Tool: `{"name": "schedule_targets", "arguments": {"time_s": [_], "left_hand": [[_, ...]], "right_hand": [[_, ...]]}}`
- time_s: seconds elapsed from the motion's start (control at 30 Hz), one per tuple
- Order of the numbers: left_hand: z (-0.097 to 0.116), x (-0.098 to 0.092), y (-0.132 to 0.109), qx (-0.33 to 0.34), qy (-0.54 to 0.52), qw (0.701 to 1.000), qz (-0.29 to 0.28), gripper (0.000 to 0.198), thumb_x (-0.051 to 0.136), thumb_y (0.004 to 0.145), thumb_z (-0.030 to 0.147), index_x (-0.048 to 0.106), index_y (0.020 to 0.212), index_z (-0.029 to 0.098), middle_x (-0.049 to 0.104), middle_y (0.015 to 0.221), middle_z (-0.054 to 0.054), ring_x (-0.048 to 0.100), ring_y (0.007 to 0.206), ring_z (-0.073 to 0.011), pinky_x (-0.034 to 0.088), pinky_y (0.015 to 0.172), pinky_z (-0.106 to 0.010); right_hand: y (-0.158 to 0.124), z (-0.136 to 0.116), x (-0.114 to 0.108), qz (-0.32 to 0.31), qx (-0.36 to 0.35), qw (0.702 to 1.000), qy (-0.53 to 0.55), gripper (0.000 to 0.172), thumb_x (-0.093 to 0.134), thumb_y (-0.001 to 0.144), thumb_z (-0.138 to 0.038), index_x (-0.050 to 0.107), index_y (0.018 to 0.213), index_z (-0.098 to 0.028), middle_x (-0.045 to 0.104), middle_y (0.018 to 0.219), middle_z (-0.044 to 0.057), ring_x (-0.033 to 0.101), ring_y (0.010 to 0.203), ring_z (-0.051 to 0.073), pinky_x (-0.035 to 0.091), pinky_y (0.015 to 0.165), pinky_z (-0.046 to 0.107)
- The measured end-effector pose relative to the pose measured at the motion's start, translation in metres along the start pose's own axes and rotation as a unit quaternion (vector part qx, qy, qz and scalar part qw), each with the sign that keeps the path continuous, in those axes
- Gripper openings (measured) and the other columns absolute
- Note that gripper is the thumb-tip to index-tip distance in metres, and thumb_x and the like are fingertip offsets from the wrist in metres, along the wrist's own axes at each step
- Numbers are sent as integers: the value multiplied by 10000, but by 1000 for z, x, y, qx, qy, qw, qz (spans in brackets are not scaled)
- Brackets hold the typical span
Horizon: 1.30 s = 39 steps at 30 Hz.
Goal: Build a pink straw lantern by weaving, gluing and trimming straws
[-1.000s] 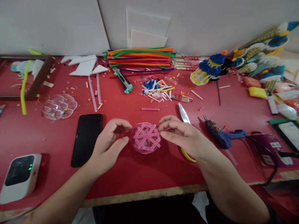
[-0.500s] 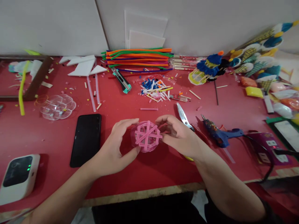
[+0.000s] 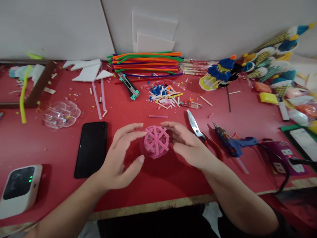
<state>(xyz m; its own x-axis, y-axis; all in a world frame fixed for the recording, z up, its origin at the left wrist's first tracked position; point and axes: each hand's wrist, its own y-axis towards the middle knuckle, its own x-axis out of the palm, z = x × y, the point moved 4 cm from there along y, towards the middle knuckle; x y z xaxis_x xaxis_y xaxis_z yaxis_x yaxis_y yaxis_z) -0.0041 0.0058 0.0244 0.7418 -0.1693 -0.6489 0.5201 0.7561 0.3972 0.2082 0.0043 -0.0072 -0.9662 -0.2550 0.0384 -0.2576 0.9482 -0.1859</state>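
Note:
A pink ball [image 3: 156, 141] made of glued straw pieces sits between my two hands just above the red table [image 3: 158, 185]. My left hand [image 3: 121, 155] cups its left side, with the fingertips on the upper left and the thumb by the lower left. My right hand [image 3: 185, 143] holds the right side, its fingers lying along the top right of the ball. Both hands grip loosely.
A black phone [image 3: 91, 148] lies left of my left hand. Scissors [image 3: 198, 127] and a blue glue gun [image 3: 232, 142] lie to the right. Cut straw bits [image 3: 164, 94], pipe cleaners [image 3: 146, 61] and a utility knife [image 3: 130, 86] are behind. A white device [image 3: 17, 188] is front left.
Both hands closed in on the pink ball, gripped and turned it, and now hold it more loosely. The ball has shifted slightly away from me.

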Motion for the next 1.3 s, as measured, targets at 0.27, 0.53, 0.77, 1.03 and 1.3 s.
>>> {"name": "schedule_targets", "arguments": {"time_s": [0.27, 0.53, 0.77, 1.03, 1.3], "left_hand": [[8, -2, -1, 84, 104, 990, 36, 450, 648, 806, 199, 632, 1245, 295, 685, 1269, -81, 640, 1166, -296, 400, 1144, -529], [5, -3, -4, 87, 122, 988, 37, 428, 700, 792, 324, 681, 1219, 340, 695, 1247, -70, 627, 1164, -324, 399, 1131, -559], [4, -2, -3, 92, 140, 985, 33, 416, 716, 781, 375, 694, 1196, 363, 702, 1237, -61, 620, 1156, -331, 408, 1117, -566], [4, -1, -5, 109, 123, 985, 43, 490, 732, 806, 375, 621, 1279, 305, 662, 1278, -108, 603, 1191, -341, 415, 1112, -562], [-11, 3, -5, 6, -130, 976, 175, 629, 752, 832, 544, 507, 1339, 263, 571, 1306, -126, 621, 1216, -302, 508, 1045, -510]], "right_hand": [[-3, 1, 13, -76, -15, 997, -12, 627, 552, 812, -103, 468, 1407, -285, 546, 1511, 84, 538, 1400, 213, 425, 1204, 467], [-6, -2, 15, -97, -17, 995, -24, 681, 528, 794, -71, 435, 1430, -295, 517, 1539, 77, 511, 1426, 216, 410, 1210, 464], [-7, 0, 13, -97, -22, 995, -27, 743, 505, 749, -49, 432, 1440, -312, 507, 1546, 55, 487, 1442, 212, 376, 1232, 471], [-6, -3, 3, -70, -9, 998, -3, 667, 531, 752, -94, 474, 1382, -303, 551, 1506, 60, 481, 1453, 209, 358, 1247, 474], [-60, -63, -86, 331, -82, 917, -206, 305, 715, 807, -264, 639, 1095, -329, 736, 1161, 72, 702, 1137, 281, 546, 1036, 501]]}}
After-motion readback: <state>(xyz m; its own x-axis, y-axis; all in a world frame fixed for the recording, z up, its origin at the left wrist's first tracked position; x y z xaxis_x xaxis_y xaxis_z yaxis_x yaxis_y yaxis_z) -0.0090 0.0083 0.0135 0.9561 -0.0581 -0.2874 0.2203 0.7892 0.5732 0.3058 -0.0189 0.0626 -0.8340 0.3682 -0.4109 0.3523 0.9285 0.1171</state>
